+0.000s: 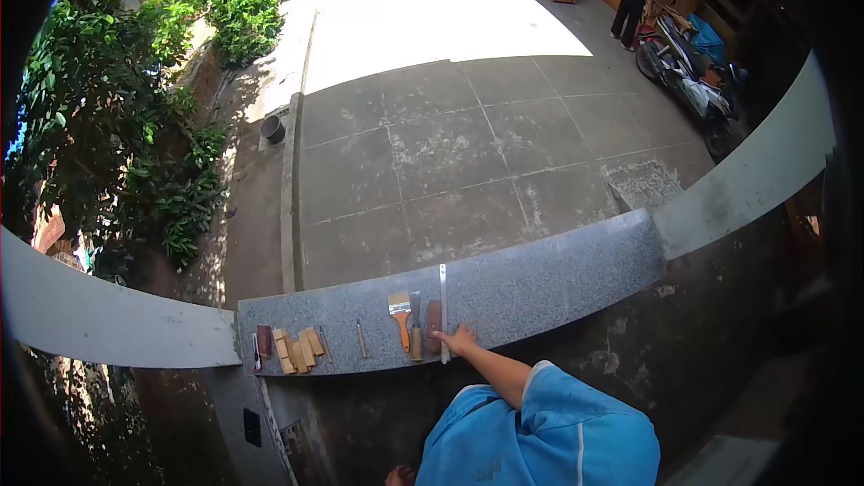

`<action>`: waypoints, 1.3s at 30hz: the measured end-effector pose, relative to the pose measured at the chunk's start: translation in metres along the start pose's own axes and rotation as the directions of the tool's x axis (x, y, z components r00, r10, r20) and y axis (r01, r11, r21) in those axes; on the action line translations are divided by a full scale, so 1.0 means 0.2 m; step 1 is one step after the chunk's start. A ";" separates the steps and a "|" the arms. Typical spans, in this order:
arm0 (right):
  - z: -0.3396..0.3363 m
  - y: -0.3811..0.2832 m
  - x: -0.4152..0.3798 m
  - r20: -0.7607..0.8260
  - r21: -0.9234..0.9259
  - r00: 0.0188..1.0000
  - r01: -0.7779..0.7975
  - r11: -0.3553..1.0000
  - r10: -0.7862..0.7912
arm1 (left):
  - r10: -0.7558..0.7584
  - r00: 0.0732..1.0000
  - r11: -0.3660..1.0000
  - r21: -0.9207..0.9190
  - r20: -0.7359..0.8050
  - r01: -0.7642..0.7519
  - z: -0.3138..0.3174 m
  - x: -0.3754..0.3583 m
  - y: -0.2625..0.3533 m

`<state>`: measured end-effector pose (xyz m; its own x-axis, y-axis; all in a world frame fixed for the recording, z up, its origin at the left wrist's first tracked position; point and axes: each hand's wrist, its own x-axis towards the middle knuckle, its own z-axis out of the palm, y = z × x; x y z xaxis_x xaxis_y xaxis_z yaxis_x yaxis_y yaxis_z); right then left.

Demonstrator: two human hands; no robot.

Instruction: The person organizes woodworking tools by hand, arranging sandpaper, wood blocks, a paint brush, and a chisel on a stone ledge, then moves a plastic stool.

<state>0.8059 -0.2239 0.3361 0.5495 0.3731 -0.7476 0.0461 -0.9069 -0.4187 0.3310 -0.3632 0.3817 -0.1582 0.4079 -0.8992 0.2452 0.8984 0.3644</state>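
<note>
My right hand (pixel 460 340) reaches over the grey speckled ledge (pixel 540 292), its thumb stretched left across a metal ruler (pixel 444 297) toward a reddish-brown block (pixel 434 317). Both lie flat on the stone. Just left of them rest a scraper-like tool (pixel 416 333) with a wooden handle and a wide paintbrush (pixel 401 319) with an orange handle, bristles pointing away from me. Only part of my left hand (pixel 399 475) shows, low at the bottom edge beside my blue shirt, its fingers too small to read.
Farther left on the ledge are a slim pen-like tool (pixel 362 339), several small wooden blocks (pixel 297 351) and a dark red roll (pixel 264 340). Curved white walls (pixel 747 180) flank the ledge. Beyond it, a person (pixel 637 0) bends near a parked motorbike (pixel 688 72); a dark bucket (pixel 273 130) stands left.
</note>
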 end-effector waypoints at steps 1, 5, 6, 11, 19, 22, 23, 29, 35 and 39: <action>0.04 -0.06 -0.02 -0.010 0.005 0.999 -0.046 0.999 0.046 | 0.038 0.999 0.998 0.059 0.003 -0.038 -0.04 -0.01 0.06; 0.13 -0.23 -0.08 -0.059 -0.012 0.992 -0.115 0.993 0.114 | 0.447 0.895 0.831 0.368 0.006 -0.417 -0.21 -0.20 0.43; 0.14 -0.29 -0.11 -0.062 -0.007 0.989 -0.135 0.991 0.134 | 0.543 0.839 0.761 0.409 0.024 -0.504 -0.23 -0.24 0.55; 0.24 -0.41 -0.13 -0.157 0.076 0.951 -0.257 0.963 0.266 | 0.098 0.975 0.947 0.281 0.200 -0.153 -0.52 0.50 1.05; 0.34 -0.52 -0.16 -0.313 0.112 0.845 -0.421 0.900 0.434 | 0.327 0.882 0.843 0.316 0.339 -0.435 -0.50 0.55 1.74; 0.42 -0.51 -0.11 -0.378 0.141 0.828 -0.392 0.909 0.415 | 0.321 0.880 0.835 0.334 0.349 -0.437 -0.56 0.52 1.74; 0.44 -0.51 -0.11 -0.383 0.137 0.832 -0.377 0.916 0.400 | 0.302 0.885 0.837 0.346 0.355 -0.424 -0.61 0.54 1.71; 0.50 -0.56 -0.14 -0.426 0.085 0.851 -0.300 0.950 0.307 | 0.071 0.928 0.891 0.395 0.366 -0.224 -1.09 0.81 1.32; 0.53 -0.60 -0.17 -0.458 0.077 0.854 -0.240 0.968 0.248 | 0.058 0.944 0.906 0.380 0.326 -0.187 -1.18 0.73 1.21; 0.57 -0.58 -0.14 -0.440 0.087 0.872 -0.196 0.977 0.214 | 0.163 0.941 0.922 0.295 0.297 -0.252 -1.15 0.66 1.24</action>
<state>0.6899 -0.1080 0.3471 0.8563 0.0453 -0.5145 -0.1351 -0.9418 -0.3077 0.1513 -0.0486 0.4093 0.1750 0.4817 -0.8587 0.5478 0.6770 0.4915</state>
